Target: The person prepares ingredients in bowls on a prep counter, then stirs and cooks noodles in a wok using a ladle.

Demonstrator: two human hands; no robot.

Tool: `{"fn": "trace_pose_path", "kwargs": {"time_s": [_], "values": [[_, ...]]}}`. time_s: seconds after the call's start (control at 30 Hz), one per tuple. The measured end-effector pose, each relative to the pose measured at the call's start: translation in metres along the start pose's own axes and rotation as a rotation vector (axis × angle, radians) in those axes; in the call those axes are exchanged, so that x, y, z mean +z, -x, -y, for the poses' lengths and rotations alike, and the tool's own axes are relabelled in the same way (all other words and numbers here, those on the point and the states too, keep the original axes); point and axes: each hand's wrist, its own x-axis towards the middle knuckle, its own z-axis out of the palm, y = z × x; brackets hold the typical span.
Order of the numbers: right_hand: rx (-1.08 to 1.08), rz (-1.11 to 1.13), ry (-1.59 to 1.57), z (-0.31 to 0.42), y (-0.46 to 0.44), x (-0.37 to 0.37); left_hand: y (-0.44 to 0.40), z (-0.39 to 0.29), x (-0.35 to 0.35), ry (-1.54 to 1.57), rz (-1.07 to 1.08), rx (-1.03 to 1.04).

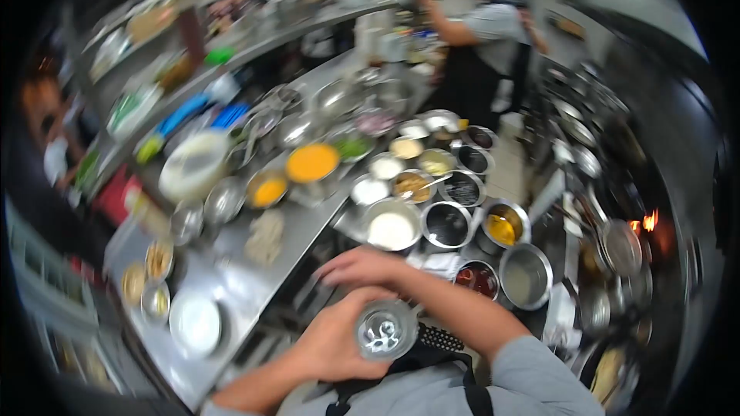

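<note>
My left hand (335, 339) is wrapped round a clear drinking glass (386, 330), close in front of my body. I look down into the glass from above; light glints inside it. My right forearm crosses over beyond the glass. The fingers of my right hand (362, 265) stretch out to the left, slightly blurred, with nothing seen in them. Just past that hand is a round container of white stuff (391, 230), and the edge of the steel counter (231, 293) runs to its left.
Bowls of orange food (312, 162) and a stack of white plates (195, 325) stand on the counter. Several metal pots with sauces, including a dark red one (476, 280), are ahead. To the right, a stove flame (650, 221) burns near pans. A co-worker (489, 38) stands at the back.
</note>
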Motion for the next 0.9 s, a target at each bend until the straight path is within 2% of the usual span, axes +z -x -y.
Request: {"fn": "trace_pose_path", "kwargs": {"time_s": [0.03, 0.07, 0.1, 0.17, 0.23, 0.3, 0.37, 0.47, 0.6, 0.67, 0.87, 0.9], "values": [[-0.218, 0.195, 0.181, -0.008, -0.033, 0.009, -0.003, 0.000, 0.000, -0.009, 0.005, 0.045], [-0.212, 0.359, 0.116, -0.006, -0.046, 0.023, -0.004, 0.002, 0.000, -0.011, -0.009, 0.080], [-0.227, 0.306, 0.121, -0.018, -0.037, 0.022, -0.005, 0.006, 0.002, -0.017, -0.021, 0.073], [-0.602, 0.156, 0.122, -0.052, -0.023, 0.023, -0.011, 0.003, -0.001, -0.081, -0.007, 0.092], [-0.799, 0.081, 0.125, -0.076, -0.015, 0.015, -0.012, 0.008, -0.003, -0.110, -0.038, 0.055], [-0.104, 0.157, -0.492, -0.097, 0.002, 0.001, -0.018, 0.003, -0.003, -0.140, -0.030, 0.017], [-0.004, 0.029, -0.852, -0.092, 0.056, 0.001, -0.026, 0.002, -0.001, -0.159, -0.022, -0.016], [-0.118, -0.114, -0.937, -0.063, 0.127, 0.019, -0.045, 0.008, 0.005, -0.170, 0.035, -0.028], [-0.211, -0.263, -1.074, -0.067, 0.161, 0.045, -0.067, 0.019, 0.025, -0.181, 0.174, -0.002], [-0.178, -0.418, -0.953, -0.071, 0.171, 0.054, -0.074, 0.020, 0.034, -0.203, 0.220, 0.003], [-0.150, -0.693, -0.905, -0.079, 0.184, 0.065, -0.085, 0.033, 0.064, -0.076, 0.337, 0.025], [-0.148, -0.700, -0.915, -0.082, 0.187, 0.065, -0.085, 0.043, 0.072, -0.032, 0.234, 0.083]]}}
